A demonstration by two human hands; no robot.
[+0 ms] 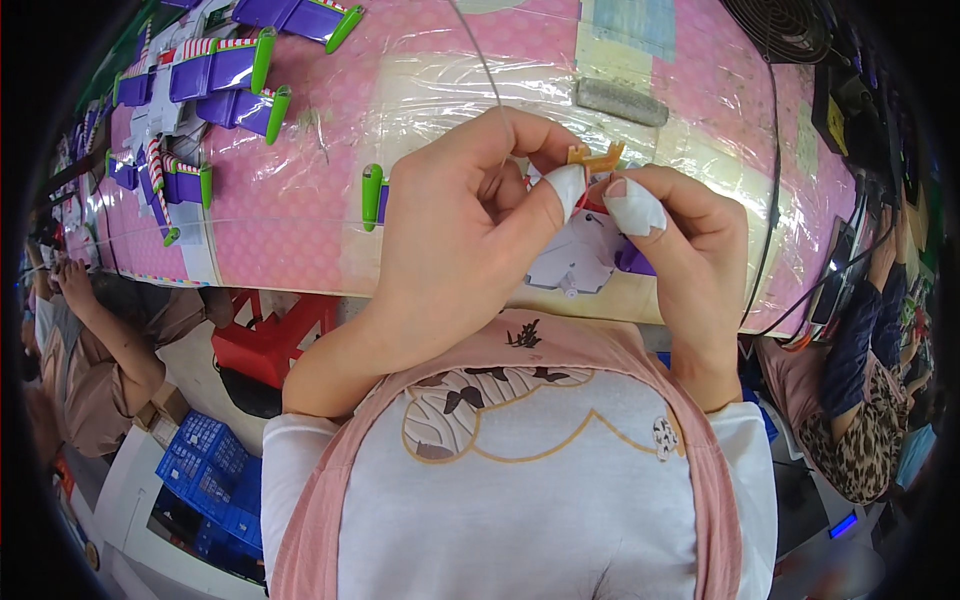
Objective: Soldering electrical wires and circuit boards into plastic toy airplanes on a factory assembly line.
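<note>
Both my hands meet over the table in front of my chest. My left hand (455, 220) is closed, pinching a small orange-yellow plastic part (597, 158) with notched ends between thumb and forefinger. Close beside it, my right hand (690, 225) is closed too, thumb against forefinger just under that part; what lies in its pinch is hidden. White tape wraps both thumbs. A thin red strand, perhaps a wire, shows between the thumbs. Beneath the hands lies a white toy body (575, 255), partly covered, with a green-tipped purple wing (372, 197) showing left of my left hand.
Several purple, green and white winged toys (215, 80) are piled at the left. A grey block (622, 102) lies behind my hands. A fan (780, 30) and dark cables (772, 190) are at the right. A red stool (262, 345) and blue crates (205, 455) stand below left; people work on both sides.
</note>
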